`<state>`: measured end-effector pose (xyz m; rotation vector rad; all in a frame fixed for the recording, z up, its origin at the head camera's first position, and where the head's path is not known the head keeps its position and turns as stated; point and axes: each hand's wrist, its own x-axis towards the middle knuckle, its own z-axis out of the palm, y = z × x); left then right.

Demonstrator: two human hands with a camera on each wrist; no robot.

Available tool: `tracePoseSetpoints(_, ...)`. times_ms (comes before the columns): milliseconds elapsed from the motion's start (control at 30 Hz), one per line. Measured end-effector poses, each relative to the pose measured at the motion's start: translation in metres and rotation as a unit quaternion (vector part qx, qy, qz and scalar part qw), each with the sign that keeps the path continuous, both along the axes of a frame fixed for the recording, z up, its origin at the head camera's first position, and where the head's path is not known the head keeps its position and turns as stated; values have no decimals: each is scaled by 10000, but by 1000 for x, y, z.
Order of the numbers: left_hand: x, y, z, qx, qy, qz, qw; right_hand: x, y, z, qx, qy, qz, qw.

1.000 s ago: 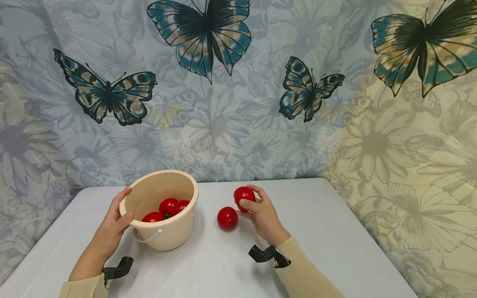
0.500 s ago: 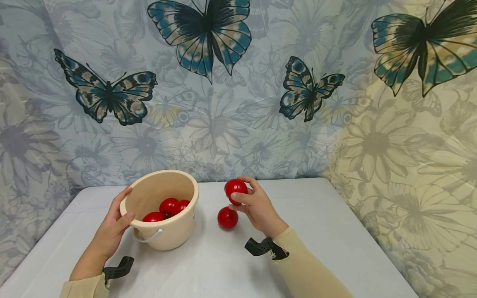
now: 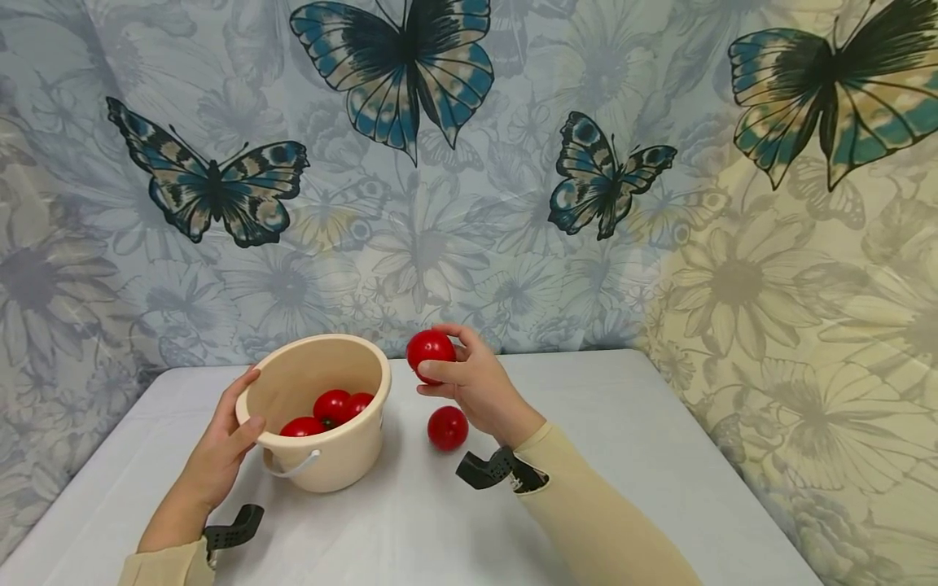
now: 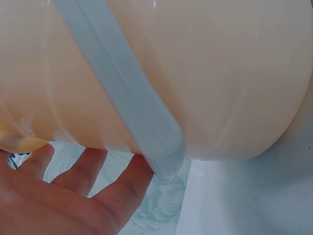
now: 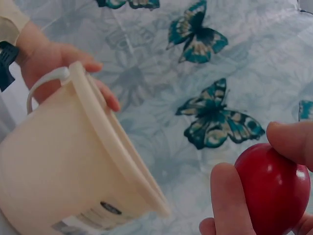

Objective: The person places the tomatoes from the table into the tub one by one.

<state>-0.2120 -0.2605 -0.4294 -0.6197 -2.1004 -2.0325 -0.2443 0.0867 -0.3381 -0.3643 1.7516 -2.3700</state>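
Note:
My left hand [image 3: 217, 448] grips the left side of a cream bucket [image 3: 340, 464], thumb on its rim; the left wrist view shows several fingers against the wall beside the pale handle [image 4: 122, 88]. Inside the bucket lie red tomatoes: one at the left [image 3: 302, 426], one in the middle [image 3: 331, 405], one at the right [image 3: 359, 403]. Right of the bucket, my right hand [image 3: 479, 382] holds another tomato [image 3: 430, 355] above the table between thumb and fingers. The right wrist view shows that same tomato [image 5: 274, 188] close up. Below this hand, a tomato [image 3: 447, 429] rests on the table.
A white cloth covers the table [image 3: 623, 456]. Behind it hangs a backdrop [image 3: 440, 260] printed with butterflies and flowers. A black wrist mount [image 3: 233, 527] sits on the left wrist, and another mount [image 3: 487, 468] on the right.
My right hand has carried its tomato leftward and upward, from above the right of the table tomato to near the bucket's right rim. The left hand and bucket have stayed put.

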Motion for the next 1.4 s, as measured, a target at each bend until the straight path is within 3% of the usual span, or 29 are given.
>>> tracePoseSetpoints(467, 1, 0, 1, -28, -49, 20, 10000, 2, -42, 22, 427, -7, 419, 9982)
tracePoseSetpoints(867, 1, -1, 0, -32, -31, 31, 10000, 3, -79, 4, 802, -17, 796, 9936)
tracePoseSetpoints(1400, 0, 0, 2, -162, -117, 130, 9997, 1, -94, -6, 1116, 80, 587, 9920)
